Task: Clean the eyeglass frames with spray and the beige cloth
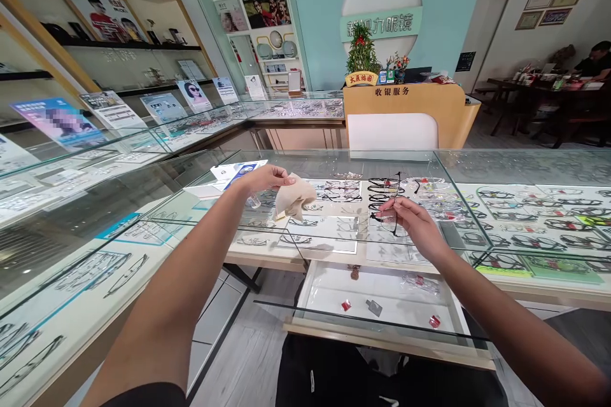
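My left hand (270,179) pinches a beige cloth (294,196) that hangs in loose folds above the glass display counter (329,243). To the right, my right hand (409,216) is closed on a pair of dark-framed eyeglasses (395,229), held with one temple arm pointing up. The two hands are apart, and the cloth is not touching the eyeglasses. Rows of eyeglass frames (340,189) lie under and around the hands in the counter. A small clear bottle (253,201) stands just below my left wrist.
An open white drawer (396,296) juts out below the counter, holding small red and grey packets. A glass edge (363,315) crosses over it. Leaflets (236,175) stand at the left. Beyond are a wooden cashier desk (405,105) and a seated person (594,63).
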`<action>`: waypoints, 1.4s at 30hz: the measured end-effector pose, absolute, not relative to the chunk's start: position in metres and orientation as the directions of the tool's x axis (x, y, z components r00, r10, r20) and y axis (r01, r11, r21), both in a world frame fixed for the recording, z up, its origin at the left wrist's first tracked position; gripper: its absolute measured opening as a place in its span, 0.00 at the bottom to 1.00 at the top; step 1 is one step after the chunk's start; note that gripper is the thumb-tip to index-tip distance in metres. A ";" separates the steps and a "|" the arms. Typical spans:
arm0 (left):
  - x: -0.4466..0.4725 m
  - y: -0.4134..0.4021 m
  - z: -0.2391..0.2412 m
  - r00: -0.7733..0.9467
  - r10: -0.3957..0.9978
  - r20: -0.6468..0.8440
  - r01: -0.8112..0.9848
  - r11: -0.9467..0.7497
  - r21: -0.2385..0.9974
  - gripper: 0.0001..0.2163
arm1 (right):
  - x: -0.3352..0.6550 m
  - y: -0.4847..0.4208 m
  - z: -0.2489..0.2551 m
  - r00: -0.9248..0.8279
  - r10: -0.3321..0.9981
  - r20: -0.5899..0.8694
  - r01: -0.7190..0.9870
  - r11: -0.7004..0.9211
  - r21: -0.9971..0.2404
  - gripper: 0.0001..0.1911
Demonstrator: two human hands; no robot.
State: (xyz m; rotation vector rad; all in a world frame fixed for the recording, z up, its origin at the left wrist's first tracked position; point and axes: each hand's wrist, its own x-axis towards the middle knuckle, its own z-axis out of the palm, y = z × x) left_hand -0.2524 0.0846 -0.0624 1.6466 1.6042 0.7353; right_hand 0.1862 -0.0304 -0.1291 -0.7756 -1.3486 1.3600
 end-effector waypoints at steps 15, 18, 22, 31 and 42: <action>-0.110 0.018 0.004 0.151 0.981 0.118 0.260 -0.155 0.953 0.24 | 0.165 -0.039 -0.071 -0.332 0.903 0.272 -0.290 0.177 -0.941 0.14; -0.073 0.015 0.007 0.216 0.963 0.161 0.238 -0.212 0.948 0.24 | 0.163 -0.025 -0.050 -0.194 0.911 0.363 -0.265 0.308 -0.914 0.14; -0.036 0.015 0.016 0.256 0.925 0.280 0.207 -0.335 0.919 0.22 | 0.164 -0.002 -0.026 -0.032 0.902 0.430 -0.238 0.411 -0.880 0.13; -0.010 0.013 0.021 0.309 0.792 0.527 0.193 -0.594 0.781 0.23 | 0.166 0.022 -0.008 0.043 0.871 0.490 -0.225 0.486 -0.845 0.14; -0.001 0.022 0.001 0.202 0.787 0.583 0.084 -0.607 0.790 0.25 | 0.150 0.021 -0.018 -0.030 0.856 0.516 -0.396 0.464 -0.793 0.11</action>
